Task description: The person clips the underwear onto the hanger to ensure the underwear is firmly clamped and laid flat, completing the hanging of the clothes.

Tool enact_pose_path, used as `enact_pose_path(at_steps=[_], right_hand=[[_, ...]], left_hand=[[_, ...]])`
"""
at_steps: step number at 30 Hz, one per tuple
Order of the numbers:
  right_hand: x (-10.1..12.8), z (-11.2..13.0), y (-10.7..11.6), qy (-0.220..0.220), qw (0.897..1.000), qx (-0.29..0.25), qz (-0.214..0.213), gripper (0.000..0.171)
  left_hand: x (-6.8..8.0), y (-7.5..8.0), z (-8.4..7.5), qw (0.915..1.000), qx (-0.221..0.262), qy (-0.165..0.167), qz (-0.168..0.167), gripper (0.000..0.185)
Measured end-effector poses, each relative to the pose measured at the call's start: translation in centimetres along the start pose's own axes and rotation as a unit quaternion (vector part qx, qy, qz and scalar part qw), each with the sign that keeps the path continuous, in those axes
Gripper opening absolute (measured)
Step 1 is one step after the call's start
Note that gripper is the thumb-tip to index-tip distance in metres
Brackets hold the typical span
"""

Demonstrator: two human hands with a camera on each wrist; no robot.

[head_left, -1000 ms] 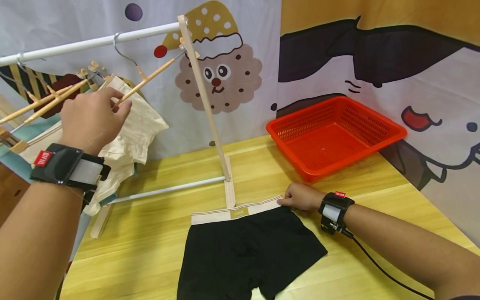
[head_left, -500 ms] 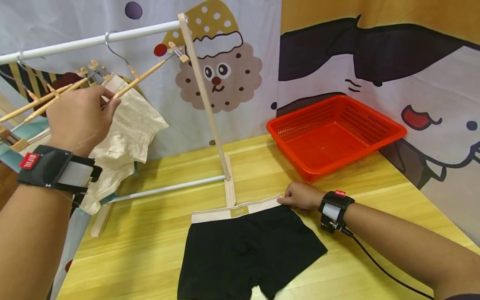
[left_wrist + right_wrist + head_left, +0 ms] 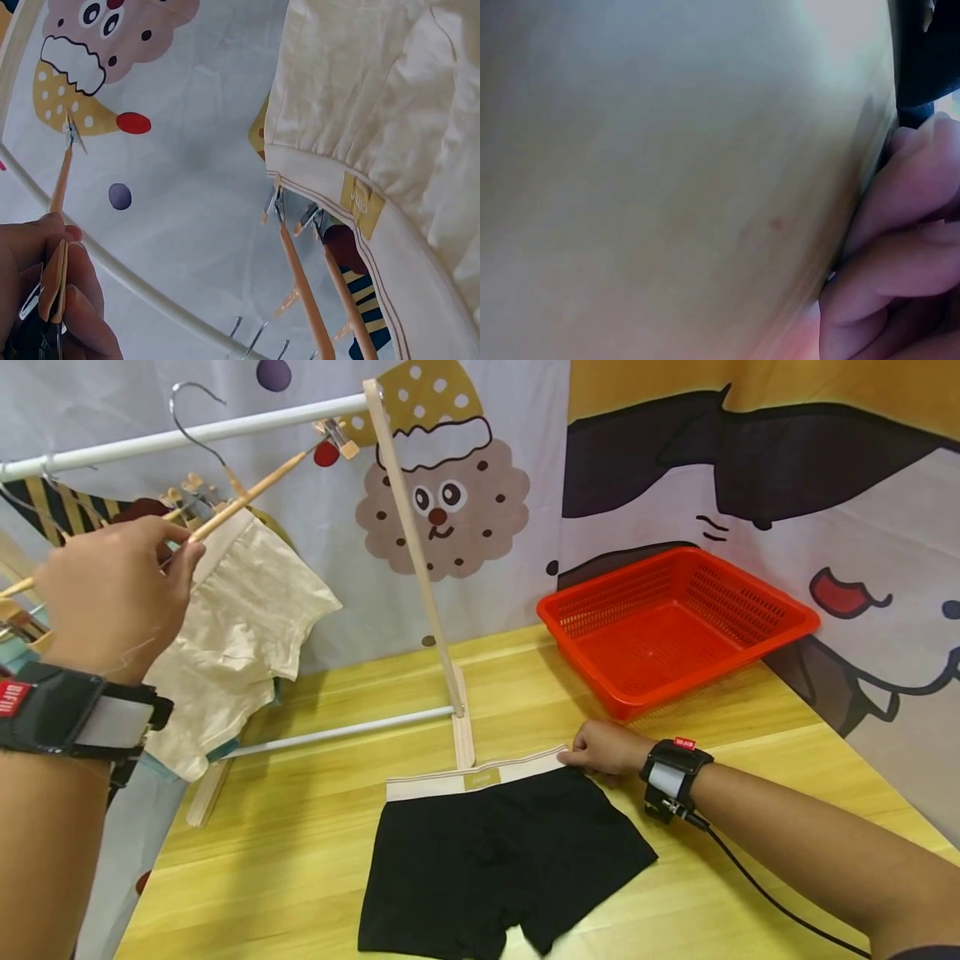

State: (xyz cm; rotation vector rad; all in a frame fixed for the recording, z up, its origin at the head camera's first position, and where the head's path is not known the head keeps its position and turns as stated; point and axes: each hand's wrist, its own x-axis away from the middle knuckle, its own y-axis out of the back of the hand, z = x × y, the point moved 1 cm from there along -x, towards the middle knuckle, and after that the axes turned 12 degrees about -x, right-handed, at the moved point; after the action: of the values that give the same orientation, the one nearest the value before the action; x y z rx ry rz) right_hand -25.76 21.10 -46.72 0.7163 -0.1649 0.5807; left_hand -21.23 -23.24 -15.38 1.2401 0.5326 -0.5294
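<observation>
My left hand grips a wooden clip hanger by its bar, with the metal hook lifted up by the white rail. The left wrist view shows my fingers curled round the hanger's wood. Black boxer shorts with a beige waistband lie flat on the wooden table. My right hand pinches the waistband's right corner against the table. Cream shorts hang clipped on the rack behind my left hand.
A small wooden drying rack stands on the table with several more hangers and garments at its left end. A red plastic basket sits at the back right. A cartoon-print cloth backdrop closes off the rear.
My left hand has drawn the hanger leftward and upward, and its hook has risen from the rail. The right hand has stayed on the waistband.
</observation>
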Motion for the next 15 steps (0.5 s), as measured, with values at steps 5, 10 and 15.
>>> enact_pose_path(at_steps=[5,10,15], right_hand=[[0.1,0.0,0.1,0.001,1.000,0.000,0.004,0.050],[0.1,0.1,0.2,0.005,1.000,0.002,0.005,0.050],[-0.1,0.1,0.2,0.007,1.000,0.004,0.002,0.050]], left_hand=[[1.3,0.2,0.1,0.9998,-0.003,-0.018,-0.010,0.036],[3.0,-0.1,0.7,0.9973,-0.016,-0.060,0.039,0.036],[5.4,-1.3,0.9,0.9946,0.004,-0.083,0.062,0.030]])
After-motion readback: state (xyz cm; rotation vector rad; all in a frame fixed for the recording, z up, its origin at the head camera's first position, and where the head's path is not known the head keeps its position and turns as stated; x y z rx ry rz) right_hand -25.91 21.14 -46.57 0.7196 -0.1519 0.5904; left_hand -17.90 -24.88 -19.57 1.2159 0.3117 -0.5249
